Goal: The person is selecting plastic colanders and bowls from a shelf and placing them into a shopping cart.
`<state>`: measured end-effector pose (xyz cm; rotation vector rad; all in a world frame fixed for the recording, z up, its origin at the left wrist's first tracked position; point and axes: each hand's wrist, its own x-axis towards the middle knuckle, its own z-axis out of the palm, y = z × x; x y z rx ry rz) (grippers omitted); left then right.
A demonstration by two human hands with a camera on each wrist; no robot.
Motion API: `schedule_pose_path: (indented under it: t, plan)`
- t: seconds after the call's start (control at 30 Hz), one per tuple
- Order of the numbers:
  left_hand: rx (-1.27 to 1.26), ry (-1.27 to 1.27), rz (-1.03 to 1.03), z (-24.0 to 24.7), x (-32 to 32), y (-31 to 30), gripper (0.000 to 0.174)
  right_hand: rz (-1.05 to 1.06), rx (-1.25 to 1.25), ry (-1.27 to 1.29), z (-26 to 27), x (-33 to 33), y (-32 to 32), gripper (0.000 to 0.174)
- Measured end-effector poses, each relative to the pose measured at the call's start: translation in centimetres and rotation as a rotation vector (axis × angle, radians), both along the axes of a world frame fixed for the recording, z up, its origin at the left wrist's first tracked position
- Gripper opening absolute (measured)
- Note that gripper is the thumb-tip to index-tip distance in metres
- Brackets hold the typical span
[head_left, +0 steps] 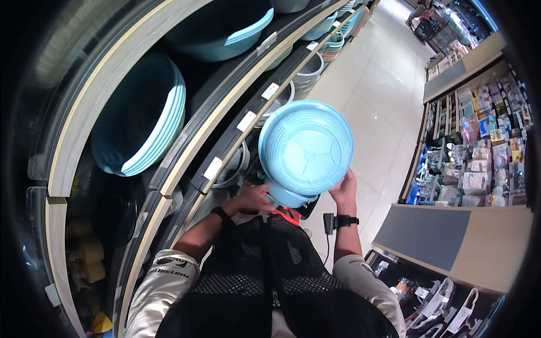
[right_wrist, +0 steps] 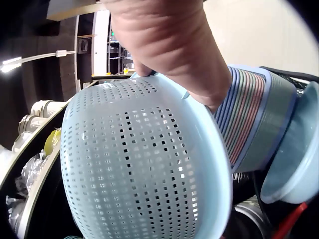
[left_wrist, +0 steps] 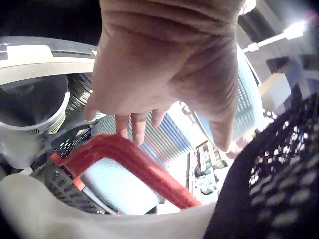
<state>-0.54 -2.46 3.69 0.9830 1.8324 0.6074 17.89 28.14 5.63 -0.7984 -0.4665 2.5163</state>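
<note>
My right hand grips the rim of a light blue plastic colander, whose wall of small square holes fills much of the right wrist view. Below it in the head view, another light blue rounded piece shows beside my left hand. In the left wrist view, the fingers of the left hand extend down in front of a stack of baskets with coloured rims, just above a red handle. The handle belongs to a black shopping basket with a light blue perforated basket inside.
Shelves on the left carry stacked light blue tubs, a large basin and white containers. A tiled aisle runs ahead. Racks of small packaged goods line the right side, with hangers lower down.
</note>
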Motion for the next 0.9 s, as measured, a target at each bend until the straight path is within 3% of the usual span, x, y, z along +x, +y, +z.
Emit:
schedule_pose_path:
  t: [0.03, 0.1, 0.13, 0.2, 0.23, 0.27, 0.37, 0.43, 0.5, 0.57, 0.6, 0.63, 0.67, 0.7, 0.77, 0.87, 0.9]
  plan:
    - [0.002, 0.007, 0.006, 0.3, -0.4, 0.3, 0.075, 0.022, -0.047, -0.011, 0.1, 0.1, -0.8, 0.048]
    - [0.407, -0.542, 0.309, 1.0, -1.5, 1.0, 0.065, 0.044, -0.121, -0.062, 0.0, 0.3, -2.1, 0.050]
    - [0.411, -0.536, 0.312, 2.1, -2.2, 1.6, 0.065, 0.050, -0.119, -0.056, -0.4, 0.4, -2.5, 0.050]
    - [0.490, -0.774, 0.339, 4.9, -3.7, 2.6, 0.070, 0.010, -0.223, -0.045, -1.0, 0.4, -3.2, 0.051]
    - [0.258, -0.721, 0.518, 5.9, -4.3, 2.7, 0.057, 0.011, -0.224, -0.006, -0.4, 0.3, -3.8, 0.056]
    - [0.264, -0.714, 0.520, 6.9, -4.5, 2.7, 0.057, 0.016, -0.220, 0.001, 0.1, 0.1, -4.2, 0.056]
    - [0.446, -0.628, 0.516, 9.2, -4.8, 3.0, 0.048, 0.021, -0.186, -0.036, 1.4, -0.2, -4.7, 0.062]
    - [0.599, -0.722, 0.474, 11.3, -4.8, 3.2, 0.043, 0.088, -0.072, -0.028, 2.1, -0.6, -4.7, 0.069]
    - [0.675, -0.769, 0.444, 13.1, -5.0, 3.1, 0.041, 0.114, -0.108, 0.012, 2.0, -0.6, -4.0, 0.071]
    - [0.564, -0.430, 0.308, 14.6, -5.6, 2.6, 0.033, 0.138, -0.142, 0.052, 2.1, -0.6, -3.4, 0.072]
    - [0.564, -0.429, 0.305, 15.3, -5.8, 2.3, 0.033, 0.187, -0.117, 0.118, 3.3, -0.8, -3.4, 0.069]
    - [0.535, -0.244, 0.219, 15.9, -6.0, 2.0, 0.031, 0.235, -0.094, 0.182, 3.9, -0.9, -3.4, 0.066]
    - [0.501, -0.060, 0.132, 16.1, -6.0, 1.8, 0.030, 0.232, -0.094, 0.183, 3.5, -1.0, -3.0, 0.066]
    - [0.500, -0.062, 0.129, 16.1, -6.0, 1.7, 0.030, 0.143, -0.019, 0.124, 2.6, -0.9, -2.4, 0.061]
    - [0.689, 0.218, 0.040, 15.9, -5.6, 1.6, 0.025, -0.038, 0.084, 0.042, 0.7, -0.2, -1.7, 0.049]
    - [0.884, 0.404, -0.002, 16.5, -5.8, 1.9, 0.022, -0.015, 0.189, -0.036, 1.7, 0.5, -1.5, 0.049]
    - [0.844, 0.450, 0.023, 16.3, -5.8, 1.7, 0.021, -0.001, 0.240, -0.073, 2.6, 0.6, -1.5, 0.049]
